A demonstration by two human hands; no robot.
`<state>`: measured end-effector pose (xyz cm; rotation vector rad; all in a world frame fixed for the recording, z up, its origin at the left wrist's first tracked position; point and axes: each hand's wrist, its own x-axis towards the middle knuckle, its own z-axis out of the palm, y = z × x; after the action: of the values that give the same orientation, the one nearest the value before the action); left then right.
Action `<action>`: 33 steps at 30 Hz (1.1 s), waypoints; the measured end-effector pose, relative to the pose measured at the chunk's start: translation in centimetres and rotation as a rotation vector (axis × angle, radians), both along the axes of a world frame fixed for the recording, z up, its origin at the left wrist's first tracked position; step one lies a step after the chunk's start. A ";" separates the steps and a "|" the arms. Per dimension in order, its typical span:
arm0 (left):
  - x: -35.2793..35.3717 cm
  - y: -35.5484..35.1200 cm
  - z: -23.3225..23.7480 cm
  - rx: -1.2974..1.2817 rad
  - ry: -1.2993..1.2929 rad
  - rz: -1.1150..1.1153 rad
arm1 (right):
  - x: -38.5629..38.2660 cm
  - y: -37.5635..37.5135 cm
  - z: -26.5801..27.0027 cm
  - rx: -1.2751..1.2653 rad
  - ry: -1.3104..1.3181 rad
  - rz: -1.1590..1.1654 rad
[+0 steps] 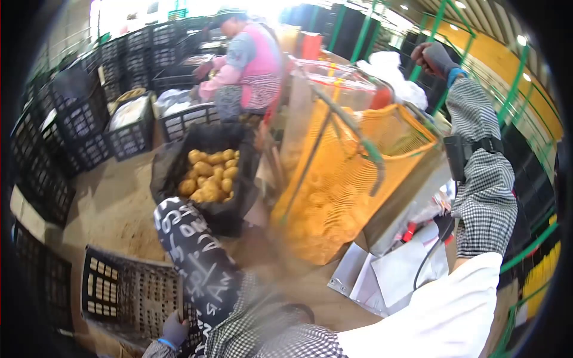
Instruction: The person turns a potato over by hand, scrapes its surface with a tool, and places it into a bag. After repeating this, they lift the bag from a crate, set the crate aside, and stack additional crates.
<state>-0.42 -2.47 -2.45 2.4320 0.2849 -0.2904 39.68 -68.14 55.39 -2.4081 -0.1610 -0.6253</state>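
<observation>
At the lower left, my left hand (175, 331), in a grey glove with a blue cuff, is closed on the rim of a black plastic crate (141, 293) with slotted walls, tilted beside my leg. My right hand (439, 58) is raised at the upper right, gloved, its bare-looking fingertips curled in; whatever may be inside it is hidden. In front of my knee stands a black-lined crate (202, 136) with several potatoes (210, 174). Right of it, an orange mesh bag (334, 197) hangs on a metal frame, with potatoes showing faintly through its lower part.
A seated person (253, 62) in pink works beyond the potato crate. Stacked black crates (45, 143) line the left side. White papers or boards (403, 268) lie at lower right. Green metal rails (514, 83) run along the right. Dirt (128, 203) covers part of the floor.
</observation>
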 end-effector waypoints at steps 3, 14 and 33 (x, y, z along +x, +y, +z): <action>0.1 0.9 -3.9 -0.304 0.072 0.135 | -3.1 -2.8 -0.1 -0.120 -0.075 -0.037; 2.1 -2.1 -1.0 -0.060 0.115 0.007 | -17.4 -8.7 -32.5 -0.013 -0.737 -0.193; 12.3 -9.7 -2.8 -0.094 0.363 0.203 | -8.7 -13.2 -78.4 0.843 0.191 -0.787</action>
<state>11.86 -12.18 -5.21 2.2259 0.6574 -0.6392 31.00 -81.30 -23.05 -1.6142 0.9768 -0.6128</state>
